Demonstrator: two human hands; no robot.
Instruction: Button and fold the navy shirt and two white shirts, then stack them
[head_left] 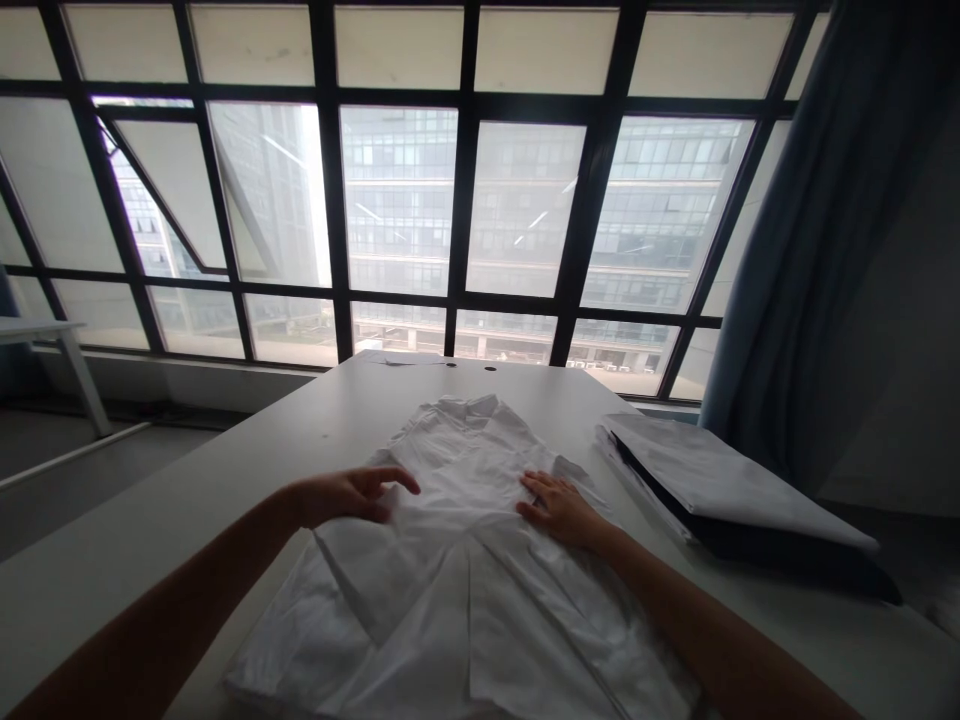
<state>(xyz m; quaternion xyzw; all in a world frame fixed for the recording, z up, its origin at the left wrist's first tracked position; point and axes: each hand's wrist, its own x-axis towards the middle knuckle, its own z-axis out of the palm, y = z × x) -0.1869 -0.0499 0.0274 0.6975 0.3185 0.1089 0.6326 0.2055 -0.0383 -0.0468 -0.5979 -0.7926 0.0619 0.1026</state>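
Surface: my white table
In front of me: a white collared shirt, spread out flat
To my right: a white sheet — something dark beneath it

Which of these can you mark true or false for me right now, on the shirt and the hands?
1. The right hand lies on the white shirt. True.
2. The shirt's collar points toward the person. False: the collar lies at the far end, toward the window.
3. The left hand holds scissors. False: it holds no scissors; its fingers are spread over the shirt.
4. A curtain hangs at the right of the window. True.
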